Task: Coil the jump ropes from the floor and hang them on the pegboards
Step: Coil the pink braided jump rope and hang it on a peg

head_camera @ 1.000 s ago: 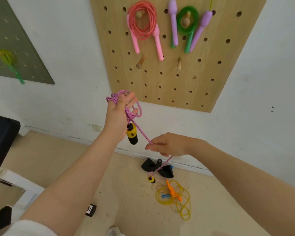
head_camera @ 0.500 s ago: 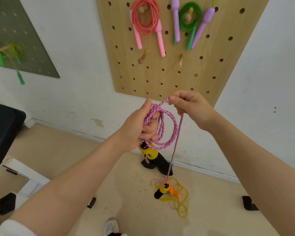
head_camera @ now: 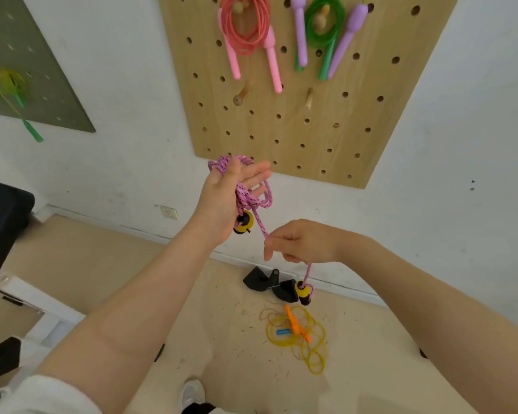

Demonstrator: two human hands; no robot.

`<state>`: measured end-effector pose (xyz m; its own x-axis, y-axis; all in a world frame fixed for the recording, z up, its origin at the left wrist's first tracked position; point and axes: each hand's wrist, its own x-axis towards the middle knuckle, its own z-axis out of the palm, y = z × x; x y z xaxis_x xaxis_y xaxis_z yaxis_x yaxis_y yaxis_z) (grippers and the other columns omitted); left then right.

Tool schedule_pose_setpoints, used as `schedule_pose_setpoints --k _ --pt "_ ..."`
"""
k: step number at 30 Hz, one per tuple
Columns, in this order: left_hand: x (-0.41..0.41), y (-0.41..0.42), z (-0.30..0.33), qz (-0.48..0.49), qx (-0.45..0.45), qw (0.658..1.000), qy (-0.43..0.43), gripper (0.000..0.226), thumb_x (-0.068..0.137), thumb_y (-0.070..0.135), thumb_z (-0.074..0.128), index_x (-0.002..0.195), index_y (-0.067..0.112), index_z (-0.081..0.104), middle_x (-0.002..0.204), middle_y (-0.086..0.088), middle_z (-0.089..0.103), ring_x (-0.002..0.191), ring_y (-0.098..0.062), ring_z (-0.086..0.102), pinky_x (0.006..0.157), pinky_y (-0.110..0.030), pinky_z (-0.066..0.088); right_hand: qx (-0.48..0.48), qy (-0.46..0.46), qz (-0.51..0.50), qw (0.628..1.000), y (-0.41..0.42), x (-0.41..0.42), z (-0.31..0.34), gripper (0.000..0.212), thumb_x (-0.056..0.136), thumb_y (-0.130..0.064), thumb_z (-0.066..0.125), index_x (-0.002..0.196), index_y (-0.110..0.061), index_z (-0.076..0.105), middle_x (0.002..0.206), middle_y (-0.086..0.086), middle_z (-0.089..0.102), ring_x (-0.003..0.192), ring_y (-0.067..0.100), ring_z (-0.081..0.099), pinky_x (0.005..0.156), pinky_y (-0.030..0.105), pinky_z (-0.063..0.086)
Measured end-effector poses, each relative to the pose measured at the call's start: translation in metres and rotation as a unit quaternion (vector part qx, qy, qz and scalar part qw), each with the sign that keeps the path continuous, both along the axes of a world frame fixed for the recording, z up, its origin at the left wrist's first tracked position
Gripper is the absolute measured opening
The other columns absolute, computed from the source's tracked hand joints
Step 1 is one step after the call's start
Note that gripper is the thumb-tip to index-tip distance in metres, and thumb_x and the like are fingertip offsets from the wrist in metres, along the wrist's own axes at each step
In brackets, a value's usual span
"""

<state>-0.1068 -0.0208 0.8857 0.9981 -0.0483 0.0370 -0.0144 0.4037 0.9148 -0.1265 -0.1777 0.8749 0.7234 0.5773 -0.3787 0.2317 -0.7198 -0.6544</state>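
The left hand [head_camera: 226, 194] is raised in front of the wooden pegboard [head_camera: 308, 121], fingers fairly straight and spread, with several loops of the pink speckled jump rope [head_camera: 253, 194] draped over the palm and thumb; one yellow-and-black handle [head_camera: 243, 225] hangs just below that hand, against the wrist; from the coil a single strand runs down and to the right into the right hand [head_camera: 301, 242], whose curled fingers pinch it; below the right hand the strand drops on to the second yellow-and-black handle [head_camera: 304, 292], which dangles above the floor [head_camera: 126, 282]; on the floor, near the wall, a yellow jump rope [head_camera: 302, 339] lies in a loose tangle with orange handles [head_camera: 296, 327] across it, and just behind it sits a black object [head_camera: 269, 283]; on the wooden pegboard a coiled pink jump rope [head_camera: 245, 28] and a coiled green jump rope [head_camera: 323, 25] hang from pegs beside purple handles [head_camera: 301, 31]; two bare wooden pegs [head_camera: 243, 94] stick out lower down; further left a grey pegboard [head_camera: 39, 82] carries a blurred yellow-green rope [head_camera: 11, 85] with green handles.
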Motion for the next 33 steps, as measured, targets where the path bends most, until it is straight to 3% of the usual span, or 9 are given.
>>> schedule_pose_setpoints --k 4,6,9,12,15,19,24,30,33 --pt "0.011 0.004 -0.027 0.027 0.123 0.989 0.072 0.019 0.099 0.029 0.039 0.113 0.019 0.048 0.128 -0.002 0.056 0.128 -0.014 0.046 0.111 -0.036 0.029 0.068 0.01 0.059 0.996 -0.001 -0.003 0.029 0.015 0.09 -0.022 0.059 0.096 -0.015 0.071 0.048 -0.012 0.047 0.048 0.004 0.036 0.052 0.014 0.032" --pt "0.007 0.006 -0.035 0.006 0.235 0.968 0.093 0.037 0.098 0.032 0.041 0.127 0.009 0.044 0.125 0.006 0.055 0.124 -0.009 0.046 0.108 -0.03 0.027 0.145 -0.02 0.021 0.989 -0.007 0.002 0.044 0.012 0.088 -0.014 0.06 0.09 -0.018 0.072 0.046 -0.012 0.044 0.049 0.012 0.031 0.049 0.018 0.027" --pt "-0.011 0.007 -0.039 -0.109 0.301 0.943 0.09 0.032 0.102 0.028 0.029 0.106 0.013 0.057 0.102 0.01 0.068 0.107 -0.007 0.058 0.108 -0.033 0.031 0.223 -0.104 -0.062 0.967 -0.014 0.011 0.057 0.016 0.089 -0.015 0.06 0.08 -0.021 0.071 0.049 -0.007 0.041 0.051 0.017 0.026 0.047 0.019 0.024" --pt "-0.028 0.008 -0.029 -0.221 0.203 0.951 0.075 0.037 0.102 0.025 0.026 0.092 0.005 0.055 0.075 -0.002 0.072 0.081 -0.015 0.067 0.104 -0.045 0.037 0.269 -0.143 -0.162 0.939 -0.017 0.021 0.051 0.017 0.09 -0.019 0.059 0.079 -0.022 0.071 0.05 -0.004 0.037 0.051 0.016 0.024 0.047 0.022 0.023" --pt "-0.037 0.009 -0.01 -0.308 0.057 0.948 0.056 0.038 0.098 0.035 0.026 0.083 0.007 0.046 0.043 0.005 0.042 0.039 -0.014 0.044 0.089 -0.038 0.051 0.29 -0.153 -0.259 0.909 -0.019 0.029 0.035 0.015 0.089 -0.022 0.062 0.077 -0.014 0.068 0.053 -0.004 0.039 0.049 0.011 0.027 0.048 0.023 0.025" --pt "-0.043 0.009 0.005 -0.372 -0.02 0.928 0.021 0.036 0.085 0.052 0.053 0.077 0.017 0.058 0.04 0.012 0.031 0.034 -0.004 0.033 0.061 -0.024 0.048 0.236 -0.039 -0.184 0.953 -0.016 0.024 0.009 0.03 0.096 -0.018 0.049 0.068 -0.013 0.06 0.047 -0.01 0.041 0.044 0.006 0.031 0.046 0.018 0.028" --pt "-0.042 -0.001 0.004 -0.216 -0.025 0.976 -0.019 0.019 0.096 0.022 0.038 0.081 0.011 0.042 0.047 0.011 0.035 0.041 -0.005 0.034 0.058 -0.022 0.036 0.147 -0.037 -0.139 0.979 -0.004 0.009 -0.002 0.031 0.09 0.005 0.052 0.084 -0.026 0.047 0.076 -0.013 0.046 0.064 -0.004 0.045 0.058 0.013 0.045" --pt "-0.01 0.005 -0.011 0.096 -0.072 0.989 0.084 0.031 0.1 0.017 0.039 0.07 0.011 0.042 0.044 0.007 0.045 0.042 -0.008 0.046 0.058 -0.024 0.053 0.012 -0.042 -0.014 0.999 0.019 0.0 0.0 0.024 0.097 -0.018 0.045 0.118 -0.021 0.056 0.057 -0.008 0.045 0.037 -0.005 0.041 0.048 0.007 0.033" --pt "-0.001 0.02 -0.024 0.172 0.107 0.975 0.092 0.036 0.1 0.021 0.039 0.067 0.01 0.048 0.051 0.001 0.057 0.045 -0.007 0.056 0.055 -0.023 0.049 -0.012 -0.08 0.049 0.995 0.015 -0.006 0.009 0.027 0.096 -0.017 0.049 0.12 -0.014 0.06 0.058 -0.017 0.048 0.046 -0.013 0.046 0.053 0.003 0.034"
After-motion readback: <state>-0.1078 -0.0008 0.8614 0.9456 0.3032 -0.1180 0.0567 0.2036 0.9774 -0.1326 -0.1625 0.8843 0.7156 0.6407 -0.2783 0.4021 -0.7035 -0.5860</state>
